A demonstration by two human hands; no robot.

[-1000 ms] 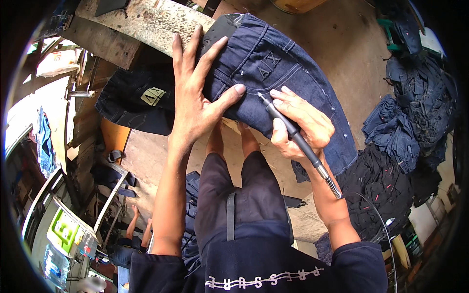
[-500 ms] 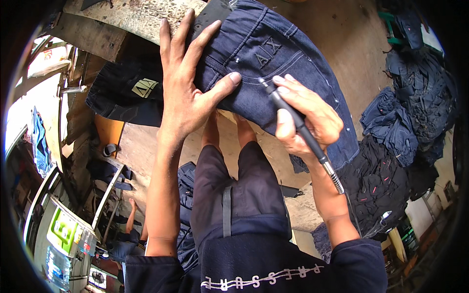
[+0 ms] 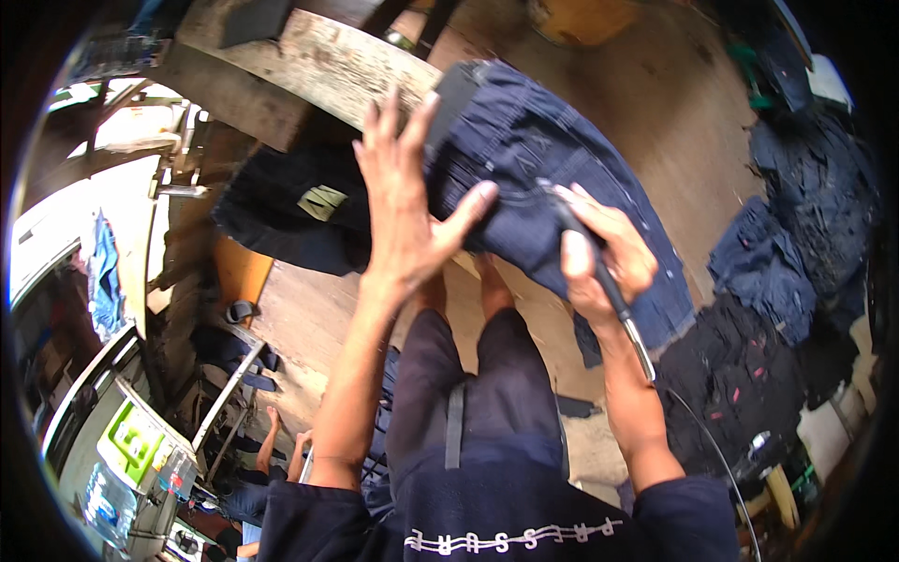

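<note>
A pen-shaped black handpiece [image 3: 613, 292] is gripped by my right hand [image 3: 629, 245], its metal tip at the seam below raised stitched lettering on dark blue denim trousers [image 3: 585, 145]. I cannot tell whether the tip touches the cloth. From its metal rear end a thin cable runs down to the right. My left hand [image 3: 398, 206] lies open along the left side of the denim, fingers spread and thumb reaching toward the tip; the picture is slightly smeared there. Beside that hand hangs a black garment part [image 3: 267, 206] with a pale yellow patch [image 3: 321, 202].
A worn wooden plank [image 3: 318, 61] crosses behind the denim. Piles of blue denim [image 3: 768, 272] and black garments [image 3: 721, 375] lie at the right. At the lower left are a green tray [image 3: 131, 440], a clear bottle [image 3: 108, 506] and another person's legs [image 3: 270, 440].
The whole view has shifted, so the hands and denim appear lower and farther right, with more plank showing. The right hand still holds the handpiece near the seam; the left fingers look slightly closer together.
</note>
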